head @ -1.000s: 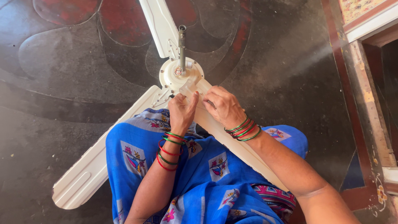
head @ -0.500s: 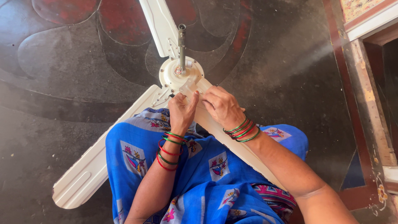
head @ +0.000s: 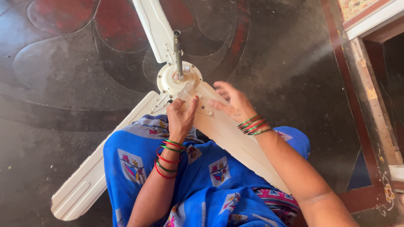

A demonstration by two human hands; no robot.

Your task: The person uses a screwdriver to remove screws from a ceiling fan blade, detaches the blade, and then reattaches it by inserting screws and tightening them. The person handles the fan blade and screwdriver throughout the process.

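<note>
A cream ceiling fan [head: 179,80] is lying on the dark patterned floor [head: 63,84], one blade [head: 235,138] resting across a blue-draped lap. The blade's root is being pinched by the left hand [head: 180,117]. The right hand [head: 232,103] is being held open, fingers spread, just above the blade.
</note>
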